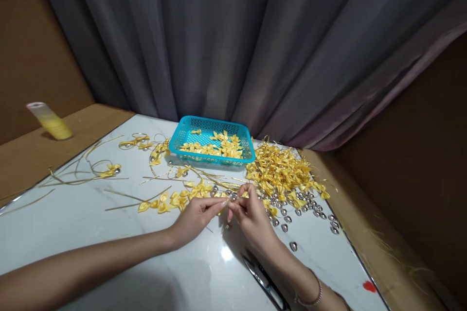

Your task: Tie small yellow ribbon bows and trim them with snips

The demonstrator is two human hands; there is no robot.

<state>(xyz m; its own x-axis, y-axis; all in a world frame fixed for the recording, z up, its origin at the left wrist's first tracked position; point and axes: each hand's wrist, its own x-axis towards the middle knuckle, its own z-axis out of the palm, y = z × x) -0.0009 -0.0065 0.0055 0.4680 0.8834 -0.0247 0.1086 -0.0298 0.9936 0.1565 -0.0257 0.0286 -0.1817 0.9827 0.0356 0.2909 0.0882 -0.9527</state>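
Over the middle of the table, my left hand [193,218] and my right hand [255,221] meet at the fingertips. Both are pinched closed; whatever lies between the fingers is too small to make out. A line of yellow ribbon bows [164,203] runs beside and behind my left hand. Just beyond the fingers lie thin gold cords [215,178]. Silver heart-shaped beads [293,246] are scattered around my right hand, in front of a large heap of yellow bows [280,165]. Black-handled scissors [264,279] lie beneath my right forearm.
A turquoise basket [175,143] holding yellow bows stands at the back, before a grey curtain [219,34]. Cord loops with bows [109,171] lie on the left. A clear container with yellow contents [54,124] is at far left, a red piece [369,286] at lower right.
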